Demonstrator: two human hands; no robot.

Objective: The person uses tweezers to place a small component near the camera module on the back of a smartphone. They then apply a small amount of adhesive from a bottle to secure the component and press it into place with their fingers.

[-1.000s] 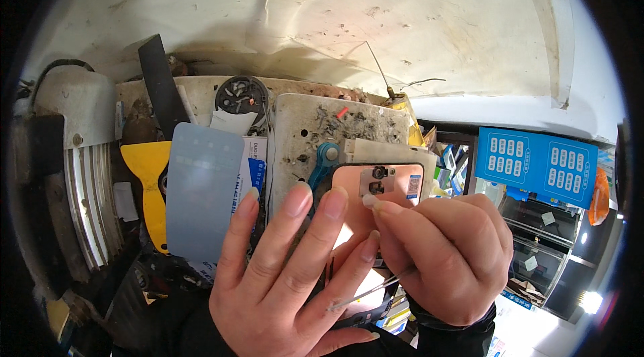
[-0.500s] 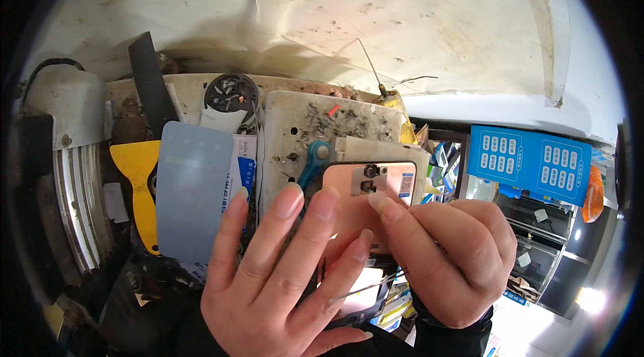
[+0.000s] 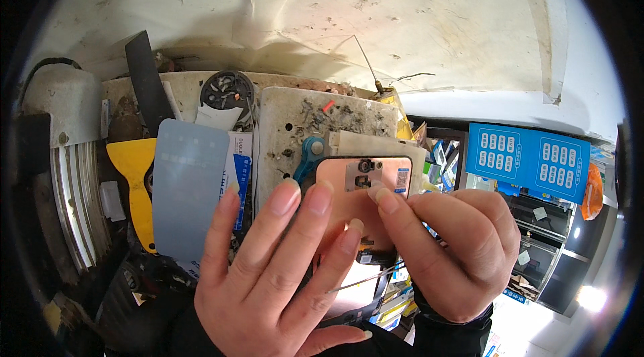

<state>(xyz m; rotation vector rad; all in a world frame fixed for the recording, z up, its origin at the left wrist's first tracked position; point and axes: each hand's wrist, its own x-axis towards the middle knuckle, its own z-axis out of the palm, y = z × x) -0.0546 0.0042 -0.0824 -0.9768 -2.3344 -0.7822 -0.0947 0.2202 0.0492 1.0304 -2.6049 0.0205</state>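
Note:
A flat phone part with a shiny copper-coloured face [image 3: 359, 211] lies tilted at the centre, a small metal bracket [image 3: 364, 175] and a square printed label near its far edge. My left hand [image 3: 282, 266] spreads its fingers over the near left side of the part; the index fingertip is by its surface. Curled at the part's right side, my right hand [image 3: 456, 250] has its thumb tip just below the bracket. Thin tweezers [image 3: 369, 281] stick out leftward from under the right hand, their tips crossing in front of my left index finger. The right fingers' undersides are hidden.
Under the part is a worn, debris-strewn pad [image 3: 282, 109] with a blue tool [image 3: 310, 154]. To the left are a grey plate [image 3: 191, 189], a yellow scraper [image 3: 134, 176] and a round black dish [image 3: 227, 91]. A blue printed box [image 3: 530, 162] stands right.
The view has shifted slightly, and the part appears a little farther left. My right thumb stays close to the bracket, with its tip slightly higher. My left hand keeps its spread pose.

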